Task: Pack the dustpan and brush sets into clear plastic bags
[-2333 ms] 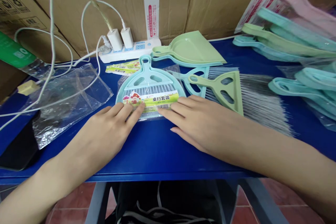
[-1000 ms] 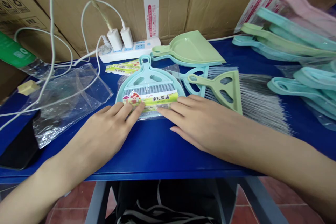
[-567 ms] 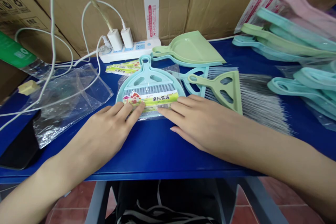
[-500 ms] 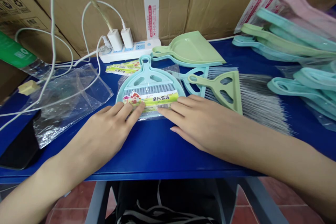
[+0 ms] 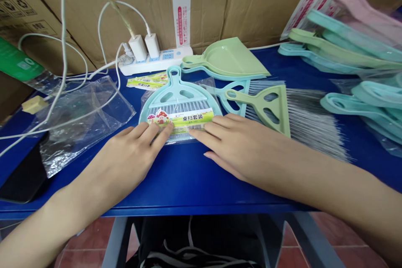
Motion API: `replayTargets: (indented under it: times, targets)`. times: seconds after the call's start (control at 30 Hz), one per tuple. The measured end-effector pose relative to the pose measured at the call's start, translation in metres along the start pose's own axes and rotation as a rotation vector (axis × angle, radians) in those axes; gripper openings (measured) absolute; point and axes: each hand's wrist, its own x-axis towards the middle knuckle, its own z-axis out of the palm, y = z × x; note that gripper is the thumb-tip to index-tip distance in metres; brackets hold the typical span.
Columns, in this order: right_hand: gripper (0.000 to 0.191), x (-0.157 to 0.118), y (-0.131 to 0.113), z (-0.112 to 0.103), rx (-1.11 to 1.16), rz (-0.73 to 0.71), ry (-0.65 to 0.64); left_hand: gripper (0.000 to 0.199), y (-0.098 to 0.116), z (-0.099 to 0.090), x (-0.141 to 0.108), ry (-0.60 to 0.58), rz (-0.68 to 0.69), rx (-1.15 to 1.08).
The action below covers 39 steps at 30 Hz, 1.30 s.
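Observation:
A light-blue dustpan and brush set [image 5: 176, 94] lies in a clear bag on the table, handle pointing away from me. Across its bristles runs a printed label strip [image 5: 188, 118] with a mushroom picture. My left hand [image 5: 133, 146] rests flat with its fingertips on the label's left part. On the label's right part lie the fingertips of my right hand [image 5: 232, 142], fingers stretched out and thumb lower down. Both hands press from above without gripping. Just right of the set are a green brush [image 5: 266, 104] and a blue brush [image 5: 234, 94], partly covered.
Behind lie a green dustpan [image 5: 229, 56], spare labels [image 5: 147, 81] and a power strip [image 5: 157, 63] with white cables. Left are a clear plastic bag [image 5: 84, 113], a black object [image 5: 27, 171] and a green-labelled bottle [image 5: 20, 60]. Bagged sets [image 5: 354, 50] pile up at right.

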Motion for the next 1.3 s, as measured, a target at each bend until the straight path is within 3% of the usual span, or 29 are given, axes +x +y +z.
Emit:
replayTargets:
  times: [1.3]
  targets:
    - [0.033, 0.0021, -0.0016, -0.0009, 0.011, 0.024, -0.054, 0.049, 0.0012, -0.0007, 0.0007, -0.030, -0.031, -0.013]
